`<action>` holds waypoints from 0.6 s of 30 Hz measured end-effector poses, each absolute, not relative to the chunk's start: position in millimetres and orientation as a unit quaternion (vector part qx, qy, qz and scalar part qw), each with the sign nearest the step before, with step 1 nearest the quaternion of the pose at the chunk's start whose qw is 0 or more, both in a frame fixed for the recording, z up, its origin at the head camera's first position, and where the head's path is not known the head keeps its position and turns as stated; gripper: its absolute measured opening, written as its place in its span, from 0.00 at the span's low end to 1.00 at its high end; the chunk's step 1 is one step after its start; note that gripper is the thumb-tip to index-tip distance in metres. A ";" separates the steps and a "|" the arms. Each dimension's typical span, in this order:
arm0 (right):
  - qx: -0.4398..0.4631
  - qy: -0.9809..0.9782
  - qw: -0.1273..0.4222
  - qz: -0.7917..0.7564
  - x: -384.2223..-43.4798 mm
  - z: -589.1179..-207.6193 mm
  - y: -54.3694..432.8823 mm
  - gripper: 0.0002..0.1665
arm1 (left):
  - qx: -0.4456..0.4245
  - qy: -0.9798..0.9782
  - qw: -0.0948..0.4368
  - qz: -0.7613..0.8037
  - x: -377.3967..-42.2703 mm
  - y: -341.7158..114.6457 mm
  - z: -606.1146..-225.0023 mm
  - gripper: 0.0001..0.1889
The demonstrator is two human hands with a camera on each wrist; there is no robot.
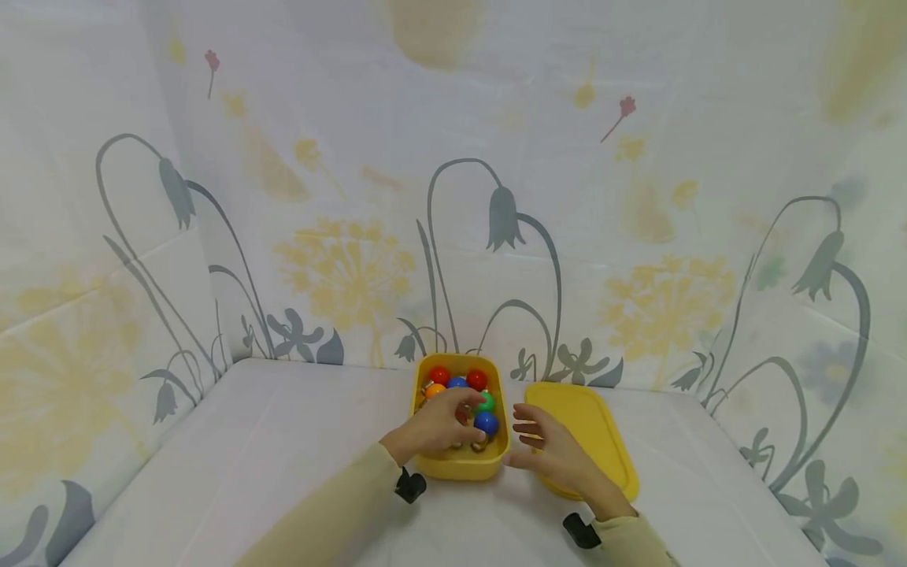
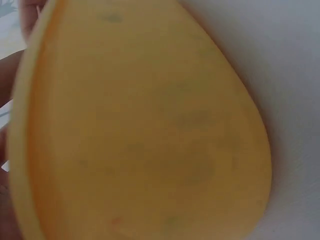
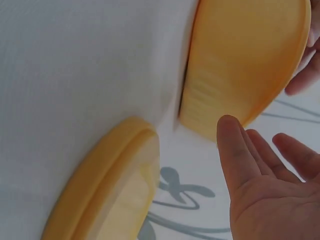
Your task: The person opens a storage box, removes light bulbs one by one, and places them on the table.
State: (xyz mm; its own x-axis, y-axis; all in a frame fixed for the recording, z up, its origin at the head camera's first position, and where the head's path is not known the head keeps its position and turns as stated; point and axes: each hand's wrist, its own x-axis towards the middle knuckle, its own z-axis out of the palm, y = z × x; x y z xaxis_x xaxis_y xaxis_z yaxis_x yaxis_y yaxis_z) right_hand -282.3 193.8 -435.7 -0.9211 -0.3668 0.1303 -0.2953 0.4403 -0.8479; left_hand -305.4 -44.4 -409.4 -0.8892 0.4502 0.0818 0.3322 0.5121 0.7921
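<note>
A yellow plastic box [image 1: 460,470] holds several small shiny balls, among them a red ball [image 1: 477,379], a green ball [image 1: 485,402], a blue ball [image 1: 486,424] and an orange ball [image 1: 434,390]. My left hand [image 1: 435,425] reaches over the box's left rim, its thumb and fingers apart above the balls. A reddish ball shows partly beneath those fingers; no grip on it is visible. In the left wrist view the box wall [image 2: 150,125] hides most of this hand. Just outside the box's right side, my right hand [image 1: 556,457] is held with fingers spread, holding nothing.
A yellow lid [image 1: 588,425] lies on the white table [image 1: 283,441] to the right of the box, partly under my right hand. Behind the table hangs a flower-patterned sheet [image 1: 453,299], which also closes off both sides.
</note>
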 end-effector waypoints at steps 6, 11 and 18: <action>-0.183 0.846 0.049 -0.499 -284.0 -439.5 186.1 0.53 | 0.236 0.871 0.083 0.423 -316.1 -37.4 -412.6 0.27; -0.181 0.841 0.061 -0.507 -282.8 -439.2 181.9 0.53 | 0.240 0.875 0.092 0.409 -324.7 -31.4 -417.0 0.27; -0.179 0.834 0.069 -0.517 -278.7 -437.8 181.1 0.51 | 0.237 0.902 0.089 0.349 -327.3 -21.6 -414.5 0.26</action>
